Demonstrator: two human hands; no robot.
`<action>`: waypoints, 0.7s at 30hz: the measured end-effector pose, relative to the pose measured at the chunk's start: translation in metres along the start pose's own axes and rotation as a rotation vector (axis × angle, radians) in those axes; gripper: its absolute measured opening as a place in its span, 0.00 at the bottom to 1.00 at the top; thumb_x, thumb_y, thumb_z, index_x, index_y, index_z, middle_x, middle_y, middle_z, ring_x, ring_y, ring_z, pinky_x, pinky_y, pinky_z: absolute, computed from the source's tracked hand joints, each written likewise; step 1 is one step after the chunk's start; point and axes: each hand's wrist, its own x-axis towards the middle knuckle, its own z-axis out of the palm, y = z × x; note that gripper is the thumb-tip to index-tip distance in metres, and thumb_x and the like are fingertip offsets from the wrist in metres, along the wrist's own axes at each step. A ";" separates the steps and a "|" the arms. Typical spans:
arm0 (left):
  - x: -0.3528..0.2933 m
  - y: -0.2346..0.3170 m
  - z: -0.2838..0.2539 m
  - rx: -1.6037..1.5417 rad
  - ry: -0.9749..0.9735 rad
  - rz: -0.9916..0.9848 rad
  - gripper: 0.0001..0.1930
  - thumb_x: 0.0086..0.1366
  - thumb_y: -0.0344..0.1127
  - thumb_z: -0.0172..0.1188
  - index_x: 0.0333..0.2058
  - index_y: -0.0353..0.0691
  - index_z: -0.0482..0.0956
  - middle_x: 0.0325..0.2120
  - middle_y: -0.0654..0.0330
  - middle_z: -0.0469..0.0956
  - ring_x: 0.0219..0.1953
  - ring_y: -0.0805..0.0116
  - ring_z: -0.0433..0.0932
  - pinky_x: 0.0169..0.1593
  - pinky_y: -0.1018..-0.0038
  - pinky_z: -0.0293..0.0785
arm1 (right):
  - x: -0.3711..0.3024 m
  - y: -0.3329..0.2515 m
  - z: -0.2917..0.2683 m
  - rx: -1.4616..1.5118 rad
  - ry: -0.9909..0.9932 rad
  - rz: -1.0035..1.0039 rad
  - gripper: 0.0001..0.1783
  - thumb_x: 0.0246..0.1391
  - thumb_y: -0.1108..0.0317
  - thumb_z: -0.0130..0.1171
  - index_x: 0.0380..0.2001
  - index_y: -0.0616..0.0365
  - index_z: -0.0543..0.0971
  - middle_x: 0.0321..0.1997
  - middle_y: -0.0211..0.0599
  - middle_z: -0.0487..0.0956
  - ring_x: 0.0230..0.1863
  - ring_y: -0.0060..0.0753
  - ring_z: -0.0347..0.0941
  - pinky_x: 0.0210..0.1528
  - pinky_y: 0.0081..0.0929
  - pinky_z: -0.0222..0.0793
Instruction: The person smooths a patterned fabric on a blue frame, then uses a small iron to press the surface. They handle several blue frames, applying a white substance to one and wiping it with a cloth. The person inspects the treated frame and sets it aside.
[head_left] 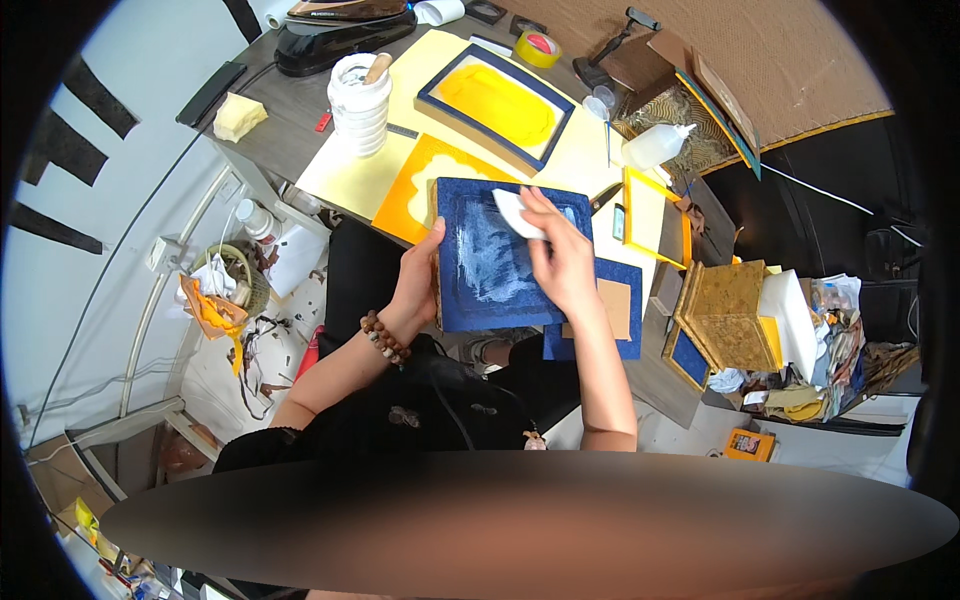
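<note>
A dark blue fabric-covered panel (470,305), thick like a shallow box or lid, is held up over my lap at the table's front edge. My left hand (418,272) grips its left side, thumb on the face and fingers out of sight behind. My right hand (560,250) presses a white, flat scraper-like piece (515,213) against the panel's upper middle. Whitish streaks, like paste, cover the panel's recessed centre. Below its right edge lies another blue sheet (625,340) with a tan board (613,308) on it.
A blue-rimmed tray with a yellow inside (500,105) lies on pale yellow paper. Near it stand a white paste-smeared jar (360,105), an orange-yellow sheet (425,165), yellow tape (538,49) and a squeeze bottle (655,147). Patterned boxes (735,315) are stacked at right; a waste basket (250,275) is lower left.
</note>
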 end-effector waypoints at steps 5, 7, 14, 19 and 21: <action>-0.002 0.000 0.004 -0.003 0.023 0.013 0.25 0.77 0.49 0.52 0.59 0.31 0.71 0.49 0.52 0.82 0.48 0.66 0.84 0.52 0.68 0.83 | -0.001 0.009 0.025 0.085 -0.229 0.046 0.20 0.60 0.82 0.55 0.56 0.61 0.76 0.59 0.49 0.80 0.66 0.48 0.72 0.71 0.43 0.67; -0.004 -0.002 0.004 -0.013 -0.008 0.027 0.25 0.77 0.48 0.52 0.59 0.31 0.71 0.50 0.52 0.82 0.48 0.65 0.84 0.52 0.67 0.83 | -0.011 0.007 0.028 0.120 -0.220 0.065 0.20 0.61 0.82 0.55 0.55 0.60 0.77 0.57 0.49 0.81 0.65 0.49 0.73 0.70 0.42 0.68; -0.002 -0.005 -0.004 0.039 0.013 -0.018 0.27 0.77 0.54 0.50 0.61 0.37 0.73 0.51 0.54 0.82 0.51 0.66 0.83 0.56 0.67 0.80 | -0.025 -0.010 -0.001 0.314 -0.354 0.280 0.17 0.62 0.82 0.54 0.51 0.59 0.81 0.53 0.47 0.84 0.60 0.45 0.79 0.65 0.40 0.73; -0.003 -0.002 0.001 0.080 0.015 -0.006 0.27 0.77 0.54 0.50 0.60 0.37 0.73 0.50 0.55 0.83 0.50 0.66 0.83 0.56 0.67 0.80 | 0.001 0.004 0.004 0.076 -0.030 0.010 0.23 0.59 0.89 0.48 0.51 0.58 0.82 0.57 0.46 0.82 0.64 0.47 0.76 0.70 0.46 0.68; -0.004 -0.001 0.003 0.024 0.022 -0.028 0.25 0.77 0.50 0.51 0.59 0.34 0.73 0.49 0.53 0.83 0.48 0.65 0.84 0.53 0.67 0.82 | 0.006 0.010 0.019 0.030 -0.098 -0.008 0.21 0.58 0.87 0.53 0.52 0.59 0.82 0.57 0.47 0.81 0.65 0.48 0.74 0.70 0.41 0.69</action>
